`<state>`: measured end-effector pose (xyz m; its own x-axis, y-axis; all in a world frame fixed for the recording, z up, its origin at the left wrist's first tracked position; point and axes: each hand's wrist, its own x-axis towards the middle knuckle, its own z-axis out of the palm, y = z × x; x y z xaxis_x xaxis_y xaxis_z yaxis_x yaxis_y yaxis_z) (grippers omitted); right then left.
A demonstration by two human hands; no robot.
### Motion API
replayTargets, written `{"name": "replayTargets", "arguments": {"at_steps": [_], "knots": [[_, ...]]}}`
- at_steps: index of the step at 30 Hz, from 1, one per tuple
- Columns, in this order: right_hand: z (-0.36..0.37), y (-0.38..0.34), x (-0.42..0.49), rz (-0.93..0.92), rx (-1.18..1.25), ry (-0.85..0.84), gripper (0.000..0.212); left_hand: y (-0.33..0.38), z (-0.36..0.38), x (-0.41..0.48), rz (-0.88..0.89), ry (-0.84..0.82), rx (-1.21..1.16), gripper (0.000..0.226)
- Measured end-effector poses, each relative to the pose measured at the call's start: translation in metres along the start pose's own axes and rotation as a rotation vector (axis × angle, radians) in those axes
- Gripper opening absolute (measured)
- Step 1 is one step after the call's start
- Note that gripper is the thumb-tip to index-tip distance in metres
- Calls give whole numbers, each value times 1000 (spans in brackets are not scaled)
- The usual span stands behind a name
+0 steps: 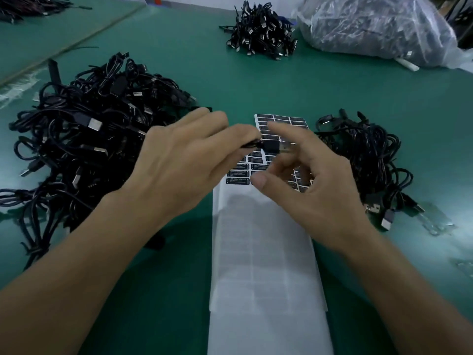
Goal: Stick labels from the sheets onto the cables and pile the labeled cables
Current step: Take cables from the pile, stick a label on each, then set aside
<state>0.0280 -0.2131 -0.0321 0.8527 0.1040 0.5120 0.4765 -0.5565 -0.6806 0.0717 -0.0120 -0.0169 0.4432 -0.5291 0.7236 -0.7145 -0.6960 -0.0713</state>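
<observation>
- Pinching the cable by its small black block, the left hand has its fingers pressed together on the block's left end. It holds the block above the middle of the label sheet, and the cord is hidden under the palm.
- The block's long axis runs left to right, with its clear, glossy tip pointing at the right hand, the hand nearer that free end.
- The right hand's fingers are spread and grip nothing visible. The forefinger reaches straight just beyond the block, the thumb sits apart on the near side, and the rest curl loosely. Whether a label clings to a fingertip cannot be told.
- The block lies between that forefinger and thumb, so the next move likely means closing them on its flat face.
- The sheet is a long white backing strip running near to far. Black rectangular labels with white print remain only at its far end, and the near stretch is bare.
- On the smooth green counter, tangled matte cords with metal plugs form a large left pile, a smaller right pile and a far pile.
- A crinkled clear plastic bag lies far right.
</observation>
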Motion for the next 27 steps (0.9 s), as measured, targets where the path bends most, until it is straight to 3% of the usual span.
{"name": "replayTargets", "arguments": {"at_steps": [4, 7, 12, 15, 18, 20, 24, 27], "knots": [[5, -3, 1, 34, 133, 112, 15, 0, -1, 0, -42, -108, -40, 35], [3, -4, 3, 68, 182, 184, 18, 2, 2, -1, -96, -155, -66, 35], [-5, -7, 6, 108, 347, 302, 26, -7, 3, -1, -456, -75, -95, 32], [-3, -7, 3, 134, 258, 211, 37, -11, 7, 1, -714, 67, -444, 30], [4, -8, -2, 81, 51, 42, 27, -7, 8, 6, -972, 211, -887, 36], [8, -9, -4, 43, -28, -57, 31, -1, 9, 8, -1088, 269, -1036, 37], [9, -11, -6, -20, -85, -147, 42, 12, 13, 9, -1152, 304, -1245, 34], [8, -15, -5, 34, 43, -190, 36, 17, 15, 8, -1104, 324, -1297, 32]]}}
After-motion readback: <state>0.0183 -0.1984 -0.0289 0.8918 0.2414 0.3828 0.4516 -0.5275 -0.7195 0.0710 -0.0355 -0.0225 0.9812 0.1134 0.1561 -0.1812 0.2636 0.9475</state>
